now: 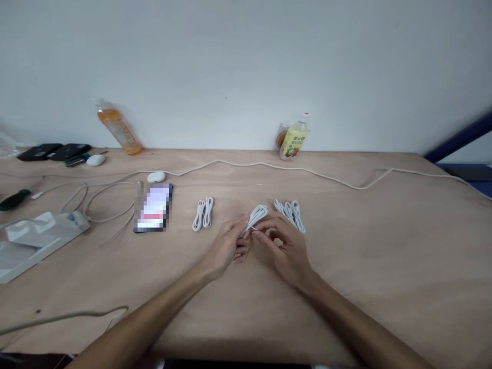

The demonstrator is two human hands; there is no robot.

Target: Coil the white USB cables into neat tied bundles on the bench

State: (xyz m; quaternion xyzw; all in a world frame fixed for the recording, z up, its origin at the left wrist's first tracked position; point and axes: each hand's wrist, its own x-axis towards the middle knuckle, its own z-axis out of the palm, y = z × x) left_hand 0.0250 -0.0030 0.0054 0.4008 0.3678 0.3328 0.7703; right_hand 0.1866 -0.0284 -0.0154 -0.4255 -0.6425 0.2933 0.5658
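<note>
A coiled white cable (258, 214) is held above the middle of the table, its loops pointing away from me. My left hand (227, 245) grips the near end of the coil between thumb and fingers. At its waist, a thin white tie (251, 227) crosses the coil, and my right hand (283, 247) pinches at it with thumb and forefinger. The exact grip of the fingertips is partly hidden. Left of my hands lie bundled white cables (203, 213). More bundled white cables (294, 215) lie just beyond my right hand, partly covered by it.
A phone (154, 207) and a white case (156, 177) lie to the left, near a power strip (42, 251) and loose cords. One long white cord (261, 164) runs across the back. An orange bottle (119, 128) and a yellow bottle (294, 138) stand by the wall.
</note>
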